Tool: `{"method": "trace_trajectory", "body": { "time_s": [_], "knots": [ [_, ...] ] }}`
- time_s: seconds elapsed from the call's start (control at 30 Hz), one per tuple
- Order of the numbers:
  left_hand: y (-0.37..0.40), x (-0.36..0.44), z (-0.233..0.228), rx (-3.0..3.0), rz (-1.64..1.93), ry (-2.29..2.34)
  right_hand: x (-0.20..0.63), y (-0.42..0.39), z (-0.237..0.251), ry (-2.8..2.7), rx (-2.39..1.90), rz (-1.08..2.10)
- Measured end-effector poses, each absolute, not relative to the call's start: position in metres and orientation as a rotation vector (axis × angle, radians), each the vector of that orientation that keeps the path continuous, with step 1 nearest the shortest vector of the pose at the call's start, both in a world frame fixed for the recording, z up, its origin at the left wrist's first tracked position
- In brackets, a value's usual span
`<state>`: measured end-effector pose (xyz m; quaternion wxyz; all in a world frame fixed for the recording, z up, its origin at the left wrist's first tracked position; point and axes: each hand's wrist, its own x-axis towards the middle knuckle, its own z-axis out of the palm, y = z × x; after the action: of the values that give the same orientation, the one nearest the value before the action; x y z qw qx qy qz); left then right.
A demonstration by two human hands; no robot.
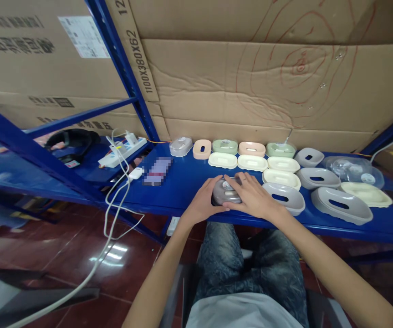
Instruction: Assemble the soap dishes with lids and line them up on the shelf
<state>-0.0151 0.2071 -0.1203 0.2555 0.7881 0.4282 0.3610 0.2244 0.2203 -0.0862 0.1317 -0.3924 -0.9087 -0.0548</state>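
far left of grip: black headset-like item [70, 142] on the lower shelf level, well apart from both hands.
left of grip: white power strip [123, 152] with plugged cables; a white cable [114, 200] trails off the shelf edge toward the floor. A blurred flat object [155, 172] lies between strip and hands.
left hand [205, 200]: closed around the left end of the grey lidded soap box [226, 192], thumb on top, fingers down the side.
soap box position: on the blue shelf [182, 191], near its front edge, directly between the two hands, sitting flat.
right hand [254, 196]: laid over the right end and top of the same box, fingers spread, pressing down. Grip state: both hands clamped on the box, neither one free.
step, my read: looks like seating or pressing the clear lid onto the grey base; lid appears on, can't tell if fully seated.
next move, my read: needs even pressure at both ends, and the box kept flat so it doesn't slide off the front edge.
behind grip: row of finished boxes [225, 146], pink, green and clear-topped, against the cardboard wall [251, 91].
right of grip: cream trays [281, 177] just beside the right hand, then open grey bases [339, 205], then clear lids [351, 169] stacked further right.
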Motion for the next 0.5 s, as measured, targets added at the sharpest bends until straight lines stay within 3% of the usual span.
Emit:
{"method": "trace_trajectory", "body": {
  "time_s": [0.33, 0.5],
  "knots": [
    [0.205, -0.014, -0.115, 2.154, 0.958, 1.092, 0.227, 0.217, -0.080, -2.605, -1.117, -0.005],
    [0.207, -0.015, -0.116, 2.156, 0.958, 1.076, 0.229, 0.198, -0.084, -2.558, -1.047, -0.144]
  ]
}}
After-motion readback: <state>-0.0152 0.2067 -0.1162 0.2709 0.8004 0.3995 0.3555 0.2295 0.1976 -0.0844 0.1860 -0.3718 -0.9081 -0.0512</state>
